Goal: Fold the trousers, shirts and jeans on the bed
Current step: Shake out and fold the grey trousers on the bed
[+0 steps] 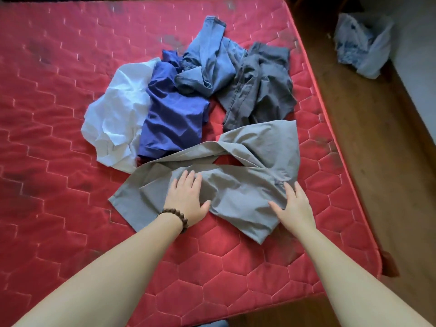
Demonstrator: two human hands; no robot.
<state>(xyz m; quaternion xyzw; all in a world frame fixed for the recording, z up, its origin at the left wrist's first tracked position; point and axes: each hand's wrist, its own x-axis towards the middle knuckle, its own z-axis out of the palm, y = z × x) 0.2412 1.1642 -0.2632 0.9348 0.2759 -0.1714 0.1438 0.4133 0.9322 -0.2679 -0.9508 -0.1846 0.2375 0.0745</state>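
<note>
I am pressing my left hand (186, 199) and right hand (293, 205) flat, fingers spread, gripping nothing, on the grey trousers (236, 185) to smooth them on the bed (59, 114). Beyond, the unfolded pile (188, 90) is waiting.

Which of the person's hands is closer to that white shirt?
The left hand. It lies flat on the light grey trousers, below and just right of the white shirt. The right hand rests further right on the same trousers.
</note>
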